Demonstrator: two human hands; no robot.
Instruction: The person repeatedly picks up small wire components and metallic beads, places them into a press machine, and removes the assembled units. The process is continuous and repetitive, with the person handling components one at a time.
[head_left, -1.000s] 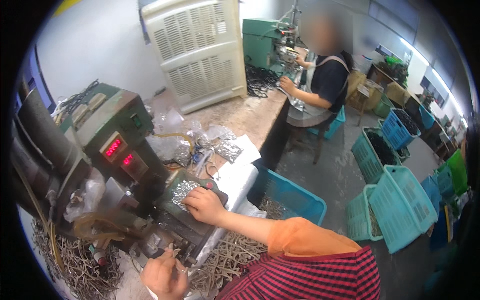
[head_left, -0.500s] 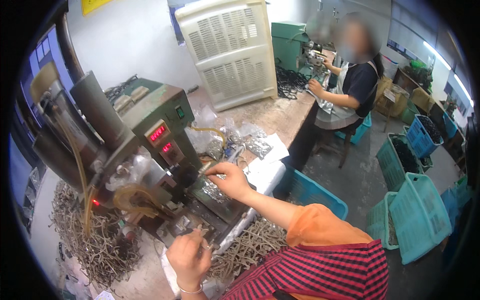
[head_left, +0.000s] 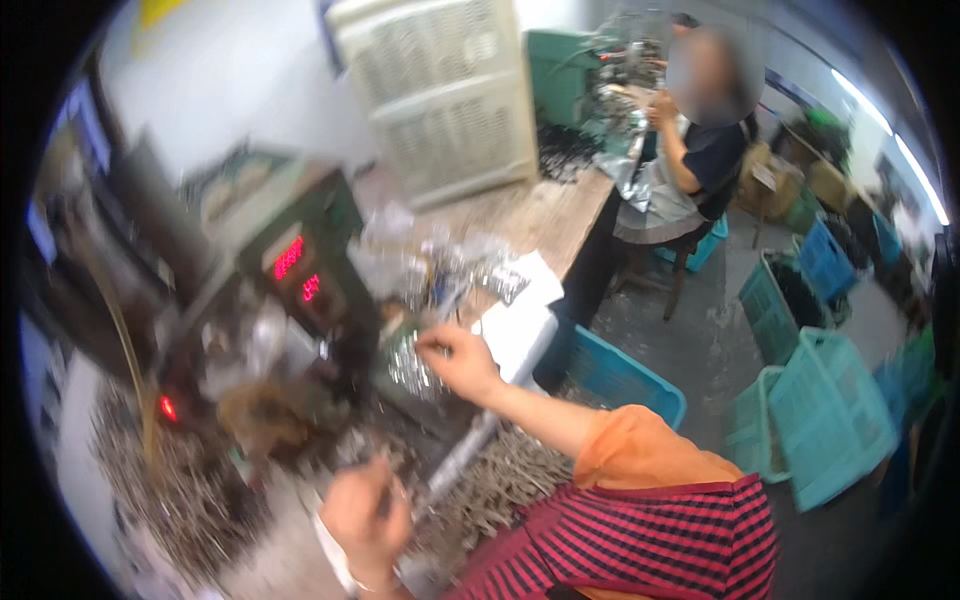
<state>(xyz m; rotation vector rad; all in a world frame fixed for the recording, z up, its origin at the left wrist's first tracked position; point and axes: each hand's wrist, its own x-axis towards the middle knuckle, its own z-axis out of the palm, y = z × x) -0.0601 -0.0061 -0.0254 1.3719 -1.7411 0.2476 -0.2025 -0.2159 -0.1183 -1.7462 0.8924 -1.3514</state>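
My right hand (head_left: 462, 364) is over a heap of small shiny metal pieces (head_left: 410, 372) on the machine's front ledge. Its thumb and fingertips are pinched together; anything between them is too small to make out. Lower down, my left hand (head_left: 366, 522) is in front of the green machine (head_left: 320, 215) with its fingers curled in, smeared by motion. Whatever it holds cannot be made out. Beside it, against my apron, lies a pile of short greyish-beige cords (head_left: 515, 468). The machine has red lit digits and tubes, and its working part is blurred.
More tangled cords (head_left: 175, 485) are heaped left of the machine. Plastic bags (head_left: 440, 265) lie behind the ledge. A cream slatted crate (head_left: 440, 95) stands on the bench. A blue basket (head_left: 630, 375) is at my right. Another person (head_left: 700, 150) sits at a machine beyond, near teal crates (head_left: 835, 415).
The whole view has shifted and blurred. My left hand has drawn slightly down, away from the machine's working part. My right hand stays over the metal pieces. The other person's hands have risen.
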